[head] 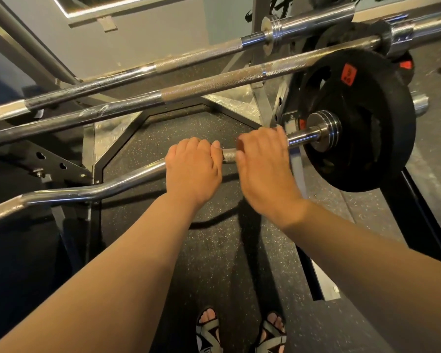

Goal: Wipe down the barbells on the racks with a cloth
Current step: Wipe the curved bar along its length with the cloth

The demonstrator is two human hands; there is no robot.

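Fingers of the left hand and the right hand curl around the bent silver barbell, side by side, and its black weight plate sits just past the right fingers.

red label on weight plate — print too blurred to read

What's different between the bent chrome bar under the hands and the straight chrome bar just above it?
Shape: the bent chrome bar kinks along its length; the straight chrome bar runs unbent. Hold: the left hand and right hand both grip the bent bar; nobody touches the straight bar. Place: the bent bar lies lower and nearer the person than the straight bar. Both are shiny metal with knurled grip sections.
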